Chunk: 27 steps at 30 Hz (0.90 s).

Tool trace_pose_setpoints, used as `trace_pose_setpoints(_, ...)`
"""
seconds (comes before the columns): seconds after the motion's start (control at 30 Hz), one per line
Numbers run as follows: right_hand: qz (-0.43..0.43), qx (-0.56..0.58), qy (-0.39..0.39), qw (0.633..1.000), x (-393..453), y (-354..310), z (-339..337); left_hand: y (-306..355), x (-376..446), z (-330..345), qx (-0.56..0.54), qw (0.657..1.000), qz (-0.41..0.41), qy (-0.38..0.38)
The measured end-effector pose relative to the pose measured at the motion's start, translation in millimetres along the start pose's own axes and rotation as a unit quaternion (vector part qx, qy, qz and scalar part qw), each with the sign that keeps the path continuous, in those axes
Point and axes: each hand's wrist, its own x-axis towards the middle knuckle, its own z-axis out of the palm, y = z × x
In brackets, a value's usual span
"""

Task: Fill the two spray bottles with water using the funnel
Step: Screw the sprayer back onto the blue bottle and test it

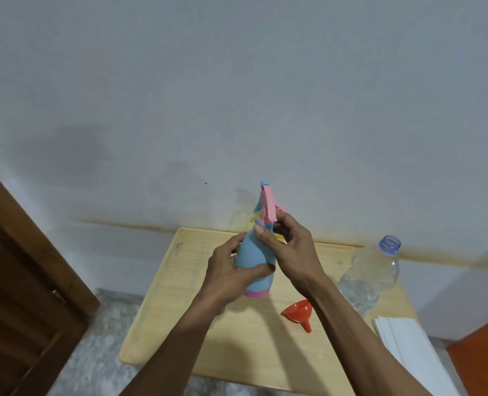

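Gripping a blue spray bottle (pixel 253 262) with both hands, a person is standing over a small pale wooden table (pixel 208 332) that is sitting against a grey-white wall (pixel 237 95). The left hand (pixel 231 277) is wrapping around the bottle's body, its thumb lying across the front and its fingers curling behind. The right hand (pixel 290 250) is pinching the neck just under the pink trigger head (pixel 268 207), thumb pressing on the near side and the other fingers curling round the far side. The bottle is standing upright, or nearly so, with its pink base band at the middle of the table; whether the base is touching the tabletop I cannot tell.

Behind the blue spray bottle, mostly hidden by it and by the right hand, something yellow (pixel 277 237) is showing; I cannot tell what it is. To the right of the blue spray bottle and nearer the person, a red funnel (pixel 298 311) is lying on its side on the table, spout pointing toward the person, with the right forearm passing just beside it. Farther right, a clear plastic water bottle (pixel 371 275) is standing uncapped near the table's edge, holding some water. Nearer the person from that bottle, a stack of white paper (pixel 405 341) is lying at the table's right edge. Left of the table, a brown wooden door (pixel 17 281) is showing.
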Motion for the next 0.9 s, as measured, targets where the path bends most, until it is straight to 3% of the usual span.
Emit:
trace_pose_setpoints(0.47, 0.024, 0.055, 0.041, 0.997, 3.5, 0.4, 7.4, 7.8, 7.4, 2.7, -0.029, 1.0, 0.0, -0.003)
trace_pose_setpoints(0.9, 0.054, 0.097, -0.013, 0.994, 6.1, -2.1, 0.3, 17.2, 8.0, 3.7, -0.053, 0.998, 0.003, -0.039)
